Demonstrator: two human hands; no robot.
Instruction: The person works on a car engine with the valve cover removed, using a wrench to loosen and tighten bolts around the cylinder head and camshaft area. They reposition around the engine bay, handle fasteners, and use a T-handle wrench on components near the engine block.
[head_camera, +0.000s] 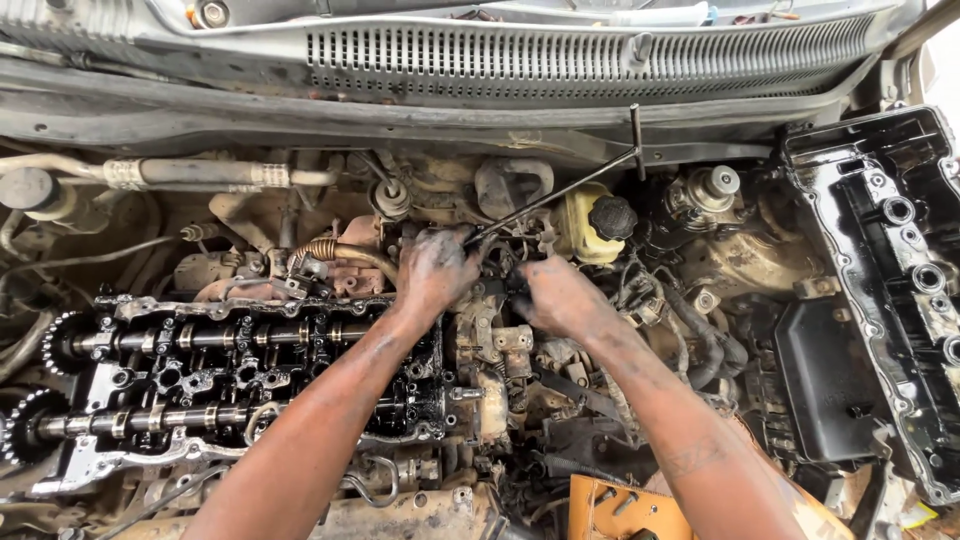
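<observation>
Greasy fingers of the left hand (432, 272) close around the lower end of a long thin metal rod (560, 192), whose axis rises rightward past the yellow reservoir (583, 230). The right hand (560, 297), just right of it below the reservoir, grips a dark fitting; what it clasps is unclear.

Long thin metal rod (560, 190), tilted, over engine

Exposed camshafts (200, 375) at left, removed valve cover (890, 290) at far right, fluid reservoir (590, 225) behind centre, left hand (435, 270) and right hand (560, 297) side by side between camshafts and reservoir, long-handled wrench (560, 195) slanting up-right from left hand, cowl grille (590, 55) across rear.
</observation>
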